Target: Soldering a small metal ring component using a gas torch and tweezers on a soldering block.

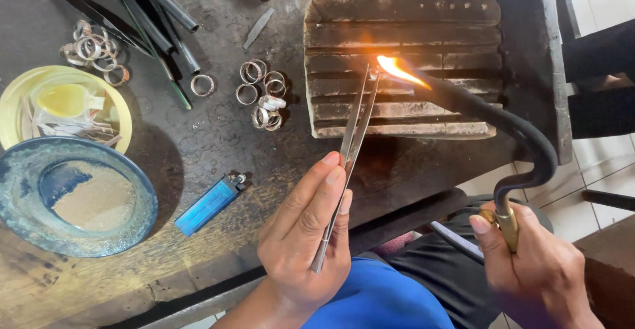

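Two bare hands – left hand [305, 235], right hand [534, 268] – no gloves, no rings, no sleeves on wrists. Bright blue top [380, 300] w/ dark grey-black shorts [440, 257].

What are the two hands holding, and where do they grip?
Left hand pinches long tweezers near their rear end; right hand grips the torch by its brass handle end.

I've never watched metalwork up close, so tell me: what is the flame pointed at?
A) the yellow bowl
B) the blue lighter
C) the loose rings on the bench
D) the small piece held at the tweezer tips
D: the torch flame meets the small ring gripped at the tips of the tweezers, over the charred block.
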